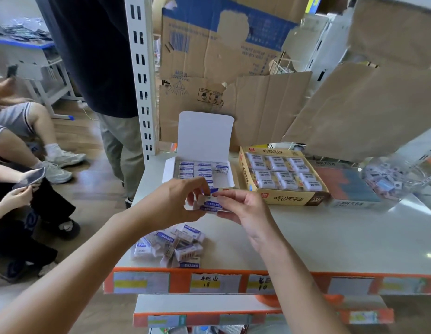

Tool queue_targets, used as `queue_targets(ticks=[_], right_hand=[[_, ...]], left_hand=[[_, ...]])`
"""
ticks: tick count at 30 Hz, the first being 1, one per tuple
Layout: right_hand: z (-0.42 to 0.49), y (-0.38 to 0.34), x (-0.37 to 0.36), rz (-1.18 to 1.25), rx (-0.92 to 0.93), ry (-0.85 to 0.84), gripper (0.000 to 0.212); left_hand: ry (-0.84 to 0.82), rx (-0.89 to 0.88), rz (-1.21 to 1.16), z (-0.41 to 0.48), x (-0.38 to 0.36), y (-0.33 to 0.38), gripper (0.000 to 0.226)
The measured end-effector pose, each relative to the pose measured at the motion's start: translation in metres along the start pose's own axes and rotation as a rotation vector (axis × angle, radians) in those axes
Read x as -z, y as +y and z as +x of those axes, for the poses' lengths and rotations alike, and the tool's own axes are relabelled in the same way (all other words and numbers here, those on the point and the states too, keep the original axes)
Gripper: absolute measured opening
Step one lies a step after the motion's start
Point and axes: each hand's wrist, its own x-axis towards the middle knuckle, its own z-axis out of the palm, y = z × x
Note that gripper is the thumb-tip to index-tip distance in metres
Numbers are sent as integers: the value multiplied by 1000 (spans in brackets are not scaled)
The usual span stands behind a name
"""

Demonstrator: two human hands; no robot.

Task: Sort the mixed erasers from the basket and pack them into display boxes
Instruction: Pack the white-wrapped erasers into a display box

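Observation:
My left hand (178, 201) and my right hand (243, 208) together hold a small stack of white erasers with blue labels (210, 204) above the shelf, just in front of the white display box (171, 168). That box stands open with its lid up and holds rows of the same erasers at its back, while its front right part is bare. A loose pile of blue-label erasers (173, 244) lies on the shelf below my hands. To the right, a yellow display box (291, 200) is filled with larger wrapped erasers.
A clear round container of mixed small erasers (392, 179) stands at the far right, beside a flat red and blue box (349, 186). Cardboard sheets (265, 109) stand behind the shelf. People sit and stand at the left. An orange-edged shelf front (233, 283) carries price labels.

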Motion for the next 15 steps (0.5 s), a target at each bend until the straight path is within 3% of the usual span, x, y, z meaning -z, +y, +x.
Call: queue_targets(ticks=[15], right_hand=[[40, -4, 7, 72, 118, 136, 17]], left_hand=[[108, 37, 14, 47, 5, -15, 17]])
